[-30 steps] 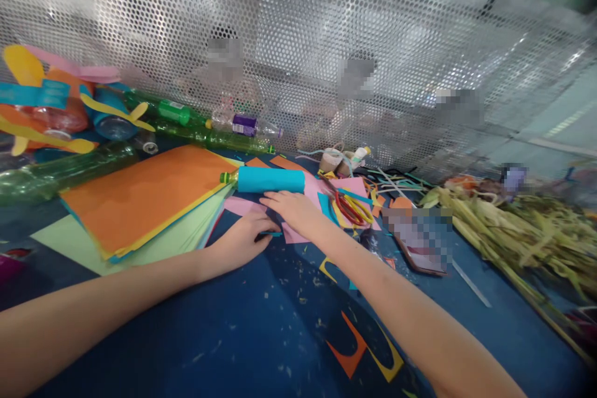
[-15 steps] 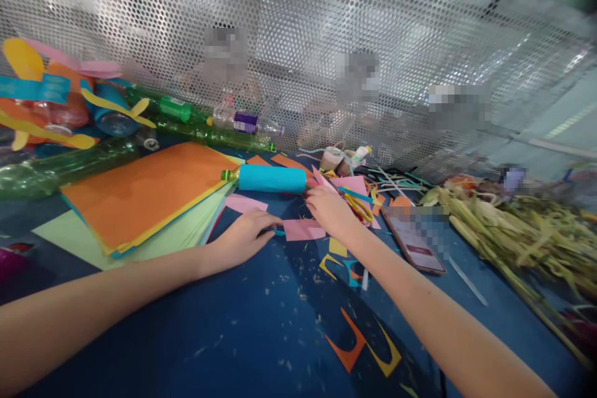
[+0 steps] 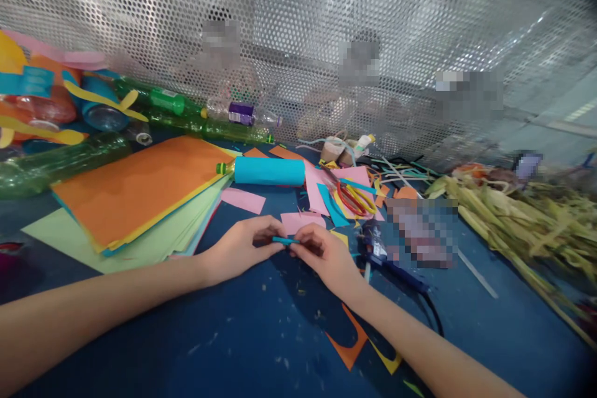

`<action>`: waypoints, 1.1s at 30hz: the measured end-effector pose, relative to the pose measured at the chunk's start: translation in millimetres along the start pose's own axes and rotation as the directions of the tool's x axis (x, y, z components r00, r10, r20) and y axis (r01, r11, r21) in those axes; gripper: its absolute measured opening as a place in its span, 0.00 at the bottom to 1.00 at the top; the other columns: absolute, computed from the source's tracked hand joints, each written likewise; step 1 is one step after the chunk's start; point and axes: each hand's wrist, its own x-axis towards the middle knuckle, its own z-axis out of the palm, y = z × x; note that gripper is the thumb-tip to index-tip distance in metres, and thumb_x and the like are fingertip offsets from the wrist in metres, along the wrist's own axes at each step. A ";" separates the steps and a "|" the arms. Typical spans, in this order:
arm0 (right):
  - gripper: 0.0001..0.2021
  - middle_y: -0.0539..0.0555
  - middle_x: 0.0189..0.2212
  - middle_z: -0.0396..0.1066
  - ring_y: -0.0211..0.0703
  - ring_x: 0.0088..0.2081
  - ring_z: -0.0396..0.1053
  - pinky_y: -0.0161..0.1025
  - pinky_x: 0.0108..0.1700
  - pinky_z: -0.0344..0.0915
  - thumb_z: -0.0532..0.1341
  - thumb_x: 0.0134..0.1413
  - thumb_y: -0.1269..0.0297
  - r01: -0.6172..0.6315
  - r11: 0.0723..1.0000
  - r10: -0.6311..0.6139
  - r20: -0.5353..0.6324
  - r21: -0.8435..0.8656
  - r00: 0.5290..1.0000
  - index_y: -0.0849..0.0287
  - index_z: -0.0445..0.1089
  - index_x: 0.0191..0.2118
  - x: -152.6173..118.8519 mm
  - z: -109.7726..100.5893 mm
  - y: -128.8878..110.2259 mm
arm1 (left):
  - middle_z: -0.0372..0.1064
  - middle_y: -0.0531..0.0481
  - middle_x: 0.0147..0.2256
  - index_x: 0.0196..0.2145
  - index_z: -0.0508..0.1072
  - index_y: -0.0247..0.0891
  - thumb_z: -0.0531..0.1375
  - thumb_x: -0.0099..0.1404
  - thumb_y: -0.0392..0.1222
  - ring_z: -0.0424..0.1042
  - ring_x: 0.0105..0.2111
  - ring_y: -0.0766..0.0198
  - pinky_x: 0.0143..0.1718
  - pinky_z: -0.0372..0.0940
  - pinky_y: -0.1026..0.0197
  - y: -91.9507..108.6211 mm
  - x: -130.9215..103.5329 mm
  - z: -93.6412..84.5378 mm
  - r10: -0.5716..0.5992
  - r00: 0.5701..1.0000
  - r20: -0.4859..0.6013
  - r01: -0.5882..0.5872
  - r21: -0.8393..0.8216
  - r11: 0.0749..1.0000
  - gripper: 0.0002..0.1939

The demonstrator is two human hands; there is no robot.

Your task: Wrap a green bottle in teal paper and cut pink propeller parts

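Between both hands is a small strip of blue paper [image 3: 283,240], held low over the blue table. The fingertips of my left hand [image 3: 245,245] pinch its left end. My right hand [image 3: 326,256] closes its fingers on the right end. Just behind the hands lies a pink paper piece [image 3: 302,222], partly hidden by the fingers. Farther back, a bottle wrapped in blue paper [image 3: 269,171] lies on its side with its green cap to the left. Another pink piece [image 3: 243,199] rests in front of the bottle.
Orange sheets [image 3: 144,186] top a paper stack at left. Scissors [image 3: 357,198] lie among scraps at right, near a dark blue glue gun [image 3: 396,270] with a cable. Corn husks [image 3: 517,217], a phone [image 3: 422,233] and green bottles [image 3: 60,165] are farther out. Perforated metal stands behind.
My right hand has come back from the wrapped bottle to meet my left hand at the blue strip. The glue gun now shows beside the right forearm, and the view has shifted slightly.
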 end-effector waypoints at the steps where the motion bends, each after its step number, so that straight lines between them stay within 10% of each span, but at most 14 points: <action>1: 0.05 0.48 0.26 0.69 0.39 0.29 0.72 0.36 0.33 0.67 0.59 0.52 0.63 -0.016 0.999 0.016 -0.002 0.046 1.000 0.56 0.63 0.33 0.6 -0.8 2.3 | 0.69 0.51 0.35 0.38 0.68 0.37 0.56 0.59 0.37 0.70 0.37 0.65 0.42 0.65 0.60 -1.4 0.4 -0.1 -0.019 1.000 0.005 0.019 -0.031 0.999 0.07; 19: 0.05 0.49 0.26 0.71 0.38 0.29 0.71 0.35 0.33 0.67 0.60 0.50 0.64 -0.056 0.995 0.058 -0.025 0.078 0.998 0.57 0.66 0.34 -0.6 -1.0 1.2 | 0.72 0.53 0.31 0.34 0.73 0.39 0.58 0.60 0.41 0.72 0.33 0.65 0.37 0.66 0.63 -5.8 1.8 -1.7 -0.097 0.994 -0.046 0.097 -0.008 0.995 0.06; 28: 0.04 0.48 0.28 0.74 0.39 0.30 0.71 0.35 0.34 0.67 0.59 0.52 0.64 0.053 0.951 -0.084 -0.091 -0.306 0.992 0.54 0.71 0.34 -3.7 -6.5 -7.9 | 0.74 0.53 0.34 0.36 0.74 0.41 0.56 0.61 0.39 0.72 0.35 0.65 0.38 0.68 0.64 5.4 -0.9 -3.2 -0.006 0.997 -0.083 0.020 0.166 0.986 0.08; 33: 0.06 0.51 0.33 0.73 0.42 0.34 0.71 0.38 0.38 0.66 0.56 0.54 0.67 0.101 0.806 -0.223 -0.141 -0.583 0.965 0.56 0.69 0.36 1.0 -18.7 -4.8 | 0.74 0.49 0.37 0.41 0.71 0.37 0.52 0.64 0.40 0.73 0.35 0.65 0.40 0.68 0.63 13.6 14.2 -34.6 0.047 0.977 -0.210 -0.003 0.204 0.979 0.11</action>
